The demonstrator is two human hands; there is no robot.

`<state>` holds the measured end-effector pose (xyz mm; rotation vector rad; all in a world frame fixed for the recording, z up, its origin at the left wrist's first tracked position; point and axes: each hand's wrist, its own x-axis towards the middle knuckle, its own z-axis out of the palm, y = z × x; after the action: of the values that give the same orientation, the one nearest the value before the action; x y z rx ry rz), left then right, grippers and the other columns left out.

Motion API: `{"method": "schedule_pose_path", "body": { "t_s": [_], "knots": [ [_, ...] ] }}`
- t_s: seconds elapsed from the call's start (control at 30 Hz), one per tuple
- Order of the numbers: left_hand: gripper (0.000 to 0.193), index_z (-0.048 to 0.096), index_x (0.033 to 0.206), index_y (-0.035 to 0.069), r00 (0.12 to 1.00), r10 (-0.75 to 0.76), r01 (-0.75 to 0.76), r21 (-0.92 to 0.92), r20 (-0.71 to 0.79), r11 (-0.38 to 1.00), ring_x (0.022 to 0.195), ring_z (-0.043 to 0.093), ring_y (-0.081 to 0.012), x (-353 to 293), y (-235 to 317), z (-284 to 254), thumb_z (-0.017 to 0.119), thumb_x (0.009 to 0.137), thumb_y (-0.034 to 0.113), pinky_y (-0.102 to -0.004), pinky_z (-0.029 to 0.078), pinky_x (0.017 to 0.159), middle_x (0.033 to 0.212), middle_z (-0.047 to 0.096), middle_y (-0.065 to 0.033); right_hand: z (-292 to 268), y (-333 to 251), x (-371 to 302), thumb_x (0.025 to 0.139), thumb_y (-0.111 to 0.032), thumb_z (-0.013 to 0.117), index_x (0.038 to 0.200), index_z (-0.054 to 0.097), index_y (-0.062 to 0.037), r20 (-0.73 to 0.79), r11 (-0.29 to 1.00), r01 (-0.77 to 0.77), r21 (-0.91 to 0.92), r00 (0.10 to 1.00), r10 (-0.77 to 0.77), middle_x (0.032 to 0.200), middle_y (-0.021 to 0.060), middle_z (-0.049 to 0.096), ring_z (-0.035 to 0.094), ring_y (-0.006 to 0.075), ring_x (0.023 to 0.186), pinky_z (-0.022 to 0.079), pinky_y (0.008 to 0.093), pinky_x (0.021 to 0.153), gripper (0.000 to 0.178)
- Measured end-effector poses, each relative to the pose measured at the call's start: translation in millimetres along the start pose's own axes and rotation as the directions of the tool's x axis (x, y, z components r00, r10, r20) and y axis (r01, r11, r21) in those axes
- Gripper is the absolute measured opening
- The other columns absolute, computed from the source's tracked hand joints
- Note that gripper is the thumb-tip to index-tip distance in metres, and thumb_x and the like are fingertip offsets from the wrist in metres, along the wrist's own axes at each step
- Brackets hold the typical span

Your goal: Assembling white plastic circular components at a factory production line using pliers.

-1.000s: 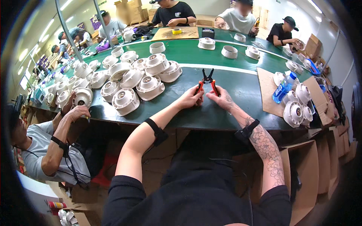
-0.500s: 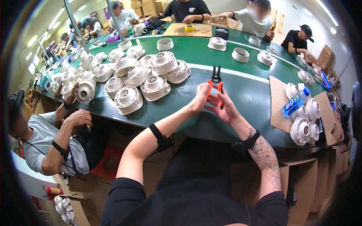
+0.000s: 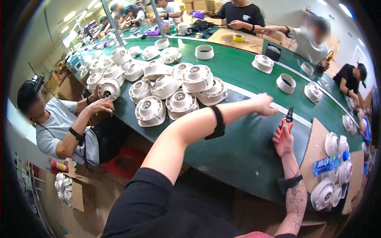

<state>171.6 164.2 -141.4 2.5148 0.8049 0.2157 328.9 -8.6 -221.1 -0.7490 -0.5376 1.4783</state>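
My right hand (image 3: 283, 142) is wrapped round the red handles of wire strippers (image 3: 286, 126), whose black jaws point away from me over the green table (image 3: 238, 152). Stretched out ahead, my left hand (image 3: 262, 104) is near the pale strip along the conveyor belt, its fingers apart and nothing seen in them. To its left lies a pile of white round plastic housings (image 3: 180, 104), several with metal contacts or wires in the middle. On the belt beyond stand a white ring (image 3: 285, 83) and another white housing (image 3: 263, 64).
At right, a blue-labelled water bottle (image 3: 330, 163) lies on white housings beside cardboard (image 3: 311, 148). A co-worker at left holds a housing (image 3: 108, 89) and a tool. Across the belt, people work near yellow tape (image 3: 238, 37) on a board (image 3: 216, 37) and a black box (image 3: 272, 51).
My left hand has come off the wire strippers and reached forward, away from my right hand. The strippers stay in my right hand alone. The whole view has shifted, with things appearing farther right.
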Motion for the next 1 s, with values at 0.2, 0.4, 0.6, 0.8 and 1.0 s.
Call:
{"method": "schedule_pose_path", "body": {
  "t_s": [0.2,0.4,0.6,0.8,1.0],
  "knots": [
    [0.051,0.068,0.105,-0.001,0.934,-0.248,0.286,0.124,-0.258,0.950,0.112,0.060,-0.0410,79.7,-72.4,-42.1,0.067,0.081,0.044,-0.0450,0.050,0.098,0.119,0.062,-0.0268,26.4,9.6,-5.9,0.087,-0.012,0.069,0.119,0.051,-0.0059,0.117,0.966,0.075,-0.247,0.992,-0.047,0.088,0.0036,0.052,0.052,0.0147,0.073,0.046,0.0306,0.064,0.037],
    [0.055,0.053,0.131,0.003,0.876,-0.335,0.421,0.210,-0.348,0.882,0.135,0.041,-0.0405,141.9,-109.6,-45.8,0.066,0.079,0.016,-0.0575,0.040,0.105,0.142,0.045,-0.0232,20.4,2.2,-4.3,0.083,-0.026,0.075,0.128,0.046,-0.0017,0.113,0.983,0.047,-0.180,0.993,-0.026,0.100,0.0087,0.054,0.058,0.0219,0.089,0.052,0.0379,0.082,0.058],
    [0.073,0.039,0.149,0.007,0.815,-0.378,0.518,0.261,-0.439,0.815,0.143,0.031,-0.0407,188.3,-159.1,-36.5,0.068,0.083,0.017,-0.0599,0.037,0.108,0.158,0.027,-0.0205,31.1,-0.4,-1.4,0.079,-0.030,0.078,0.133,0.045,0.0009,0.160,0.990,-0.027,-0.137,0.986,0.049,0.108,0.0121,0.058,0.061,0.0269,0.100,0.052,0.0439,0.093,0.070],
    [0.045,0.053,0.130,0.007,0.775,-0.217,0.375,0.154,-0.594,0.914,0.111,0.060,-0.0408,197.8,-162.7,-16.1,0.065,0.088,0.017,-0.0518,0.053,0.090,0.133,0.047,-0.0205,28.2,-5.8,-3.4,0.079,-0.029,0.078,0.133,0.045,0.0017,0.134,0.988,-0.031,-0.153,0.990,0.052,0.108,0.0129,0.058,0.061,0.0278,0.102,0.051,0.0442,0.095,0.070],
    [0.033,0.058,0.115,0.009,0.707,-0.217,0.268,-0.028,-0.673,0.963,0.100,0.062,-0.0465,165.0,-133.4,-17.3,0.069,0.086,0.019,-0.0503,0.053,0.090,0.133,0.040,-0.0242,24.6,-2.3,0.3,0.085,-0.028,0.073,0.134,0.044,0.0017,0.197,0.993,-0.058,-0.103,0.977,0.077,0.109,0.0138,0.058,0.061,0.0297,0.104,0.049,0.0456,0.098,0.064]
  ]
}}
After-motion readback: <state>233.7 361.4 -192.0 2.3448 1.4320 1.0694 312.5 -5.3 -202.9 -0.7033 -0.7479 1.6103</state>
